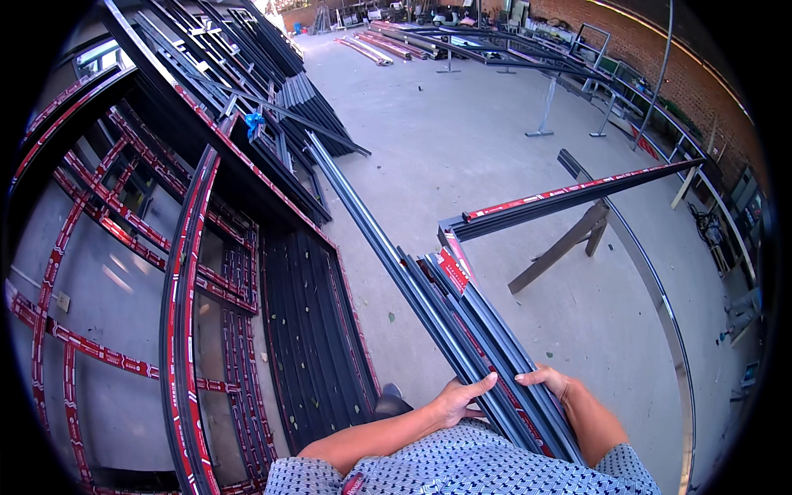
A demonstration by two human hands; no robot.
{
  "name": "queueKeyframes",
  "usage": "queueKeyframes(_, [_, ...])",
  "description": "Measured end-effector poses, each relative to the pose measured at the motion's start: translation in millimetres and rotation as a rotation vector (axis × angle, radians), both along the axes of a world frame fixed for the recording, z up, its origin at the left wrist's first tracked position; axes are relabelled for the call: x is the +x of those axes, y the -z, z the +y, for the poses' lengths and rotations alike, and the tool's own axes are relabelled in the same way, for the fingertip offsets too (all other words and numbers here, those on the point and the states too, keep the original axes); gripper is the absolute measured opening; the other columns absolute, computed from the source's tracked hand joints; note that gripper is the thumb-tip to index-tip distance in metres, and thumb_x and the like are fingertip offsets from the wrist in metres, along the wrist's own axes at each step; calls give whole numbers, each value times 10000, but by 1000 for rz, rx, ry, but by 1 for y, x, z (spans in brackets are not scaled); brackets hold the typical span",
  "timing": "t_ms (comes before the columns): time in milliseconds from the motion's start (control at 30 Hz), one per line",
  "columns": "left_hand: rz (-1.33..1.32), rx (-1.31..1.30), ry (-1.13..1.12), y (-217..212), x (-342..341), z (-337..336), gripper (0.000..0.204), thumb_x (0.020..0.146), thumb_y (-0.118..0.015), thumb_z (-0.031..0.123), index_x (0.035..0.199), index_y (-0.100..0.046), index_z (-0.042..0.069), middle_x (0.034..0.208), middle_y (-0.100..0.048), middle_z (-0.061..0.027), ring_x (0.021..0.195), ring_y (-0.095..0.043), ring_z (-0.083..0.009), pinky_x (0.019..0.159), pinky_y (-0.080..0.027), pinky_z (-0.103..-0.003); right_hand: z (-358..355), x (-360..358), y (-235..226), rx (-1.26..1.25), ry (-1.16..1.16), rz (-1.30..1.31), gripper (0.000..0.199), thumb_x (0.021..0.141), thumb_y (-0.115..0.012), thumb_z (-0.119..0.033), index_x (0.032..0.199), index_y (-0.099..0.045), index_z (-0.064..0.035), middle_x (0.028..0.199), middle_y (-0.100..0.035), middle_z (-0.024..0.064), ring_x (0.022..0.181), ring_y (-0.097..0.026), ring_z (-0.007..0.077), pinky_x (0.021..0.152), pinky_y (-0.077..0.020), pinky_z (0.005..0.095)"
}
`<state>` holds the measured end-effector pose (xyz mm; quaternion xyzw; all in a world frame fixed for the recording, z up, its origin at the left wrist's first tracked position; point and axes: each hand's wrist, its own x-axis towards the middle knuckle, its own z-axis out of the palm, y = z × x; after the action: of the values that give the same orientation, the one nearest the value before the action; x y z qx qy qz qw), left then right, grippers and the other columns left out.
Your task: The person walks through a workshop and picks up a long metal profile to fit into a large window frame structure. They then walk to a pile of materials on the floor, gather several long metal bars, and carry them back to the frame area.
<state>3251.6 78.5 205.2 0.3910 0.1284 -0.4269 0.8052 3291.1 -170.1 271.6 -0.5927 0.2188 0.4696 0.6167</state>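
Note:
A bundle of long dark grey metal profiles [450, 318] slants away from my body toward the upper left, some strips faced with red printed film. My left hand [464, 399] grips the bundle from its left side, thumb lying on top. On the opposite side my right hand [546, 381] is wrapped round the same bundle, its thumb also on top and the other fingers hidden underneath. One profile in it is much longer than the others and reaches toward the stacked frames. A red label [452, 271] sticks to the far end of the shorter pieces.
Window frames with red film [190, 330] stand close on my left. More dark frames [309, 107] lean farther back. A corner-joined frame [569, 191] rests on a trestle [561, 247] at the right. A long curved-looking rail [660, 305] runs down the right side.

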Motion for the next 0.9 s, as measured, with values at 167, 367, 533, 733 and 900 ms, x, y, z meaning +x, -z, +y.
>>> queueKeyframes(167, [-39,-28,12,24,137,69,1039,858,-823,614,1556,-354,4,1467,-513,-244,1375,-517,-423,1064,-472,-673,62,130,22,69,1,17,891,751,-874,-312,1496,-507,13,1217,-723,229,967,-756,330,917,-624,441])
queueKeyframes(367, [-40,32,103,8,274,156,1032,862,-811,626,1566,-353,24,1499,-481,-254,1418,-466,-438,1074,-433,-715,150,242,24,1,141,-81,794,749,-876,-283,1426,-583,9,1214,-733,212,1040,-739,317,983,-592,466])
queueKeyframes(533, [-54,-34,167,6,385,199,1024,869,-818,600,1546,-341,-2,1406,-550,-263,1283,-593,-432,1003,-538,-648,197,338,7,15,201,-33,849,759,-856,-277,1492,-530,-1,1295,-697,230,1114,-713,342,1028,-564,480])
queueKeyframes(733, [-1,-32,229,46,532,234,919,939,-768,543,1560,-348,11,1464,-528,-242,1365,-548,-399,1089,-485,-648,223,470,59,21,202,-31,865,747,-862,-317,1484,-545,7,1314,-688,224,1114,-710,341,1014,-568,459])
queueKeyframes(900, [-6,59,242,46,670,259,976,918,-775,579,1561,-330,-5,1474,-511,-236,1384,-517,-397,1088,-472,-663,246,602,82,-7,191,-18,845,740,-866,-370,1448,-588,-2,1280,-708,218,1059,-730,330,964,-581,455])
